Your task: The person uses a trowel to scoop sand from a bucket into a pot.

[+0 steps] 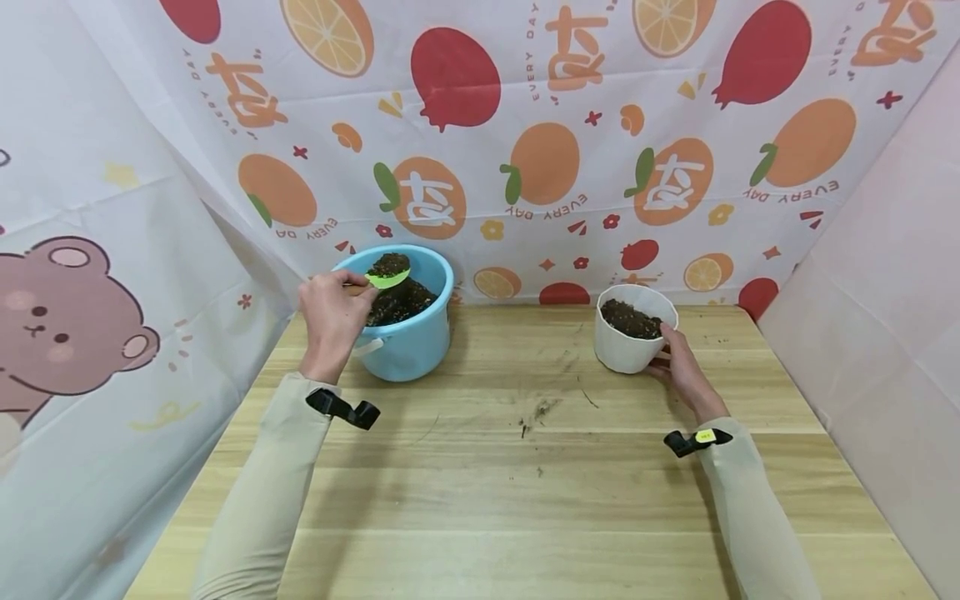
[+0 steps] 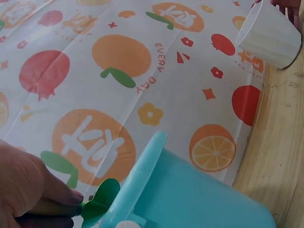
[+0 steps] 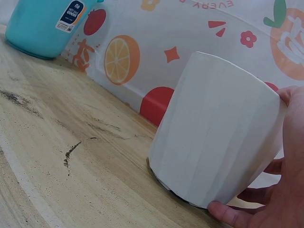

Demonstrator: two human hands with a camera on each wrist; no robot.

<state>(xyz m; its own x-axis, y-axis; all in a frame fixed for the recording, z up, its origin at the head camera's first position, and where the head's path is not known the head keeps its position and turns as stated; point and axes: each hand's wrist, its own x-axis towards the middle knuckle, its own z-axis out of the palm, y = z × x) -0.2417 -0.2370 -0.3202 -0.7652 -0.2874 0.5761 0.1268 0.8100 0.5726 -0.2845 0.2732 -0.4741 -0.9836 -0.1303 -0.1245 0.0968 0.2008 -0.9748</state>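
In the head view my left hand (image 1: 335, 315) grips the wooden handle (image 2: 54, 207) of a small green trowel (image 1: 388, 279). Dark soil (image 1: 390, 264) is heaped on its blade, which is above the opening of a light blue bucket (image 1: 408, 350). More soil (image 1: 402, 302) lies inside the bucket. At the right, my right hand (image 1: 684, 371) holds a white faceted flowerpot (image 1: 621, 350) by its side, thumb at the rim and fingers low near the base. Soil (image 1: 632, 318) partly fills the pot. From the right wrist view, the pot (image 3: 216, 128) hides its own contents.
The wooden table (image 1: 480, 492) has crumbs of soil (image 1: 542, 410) scattered between bucket and pot. Close behind both containers hangs a fruit-printed cloth (image 1: 525, 250). A bear-printed cloth (image 1: 180, 275) bounds the left side, a pale one (image 1: 877, 308) the right.
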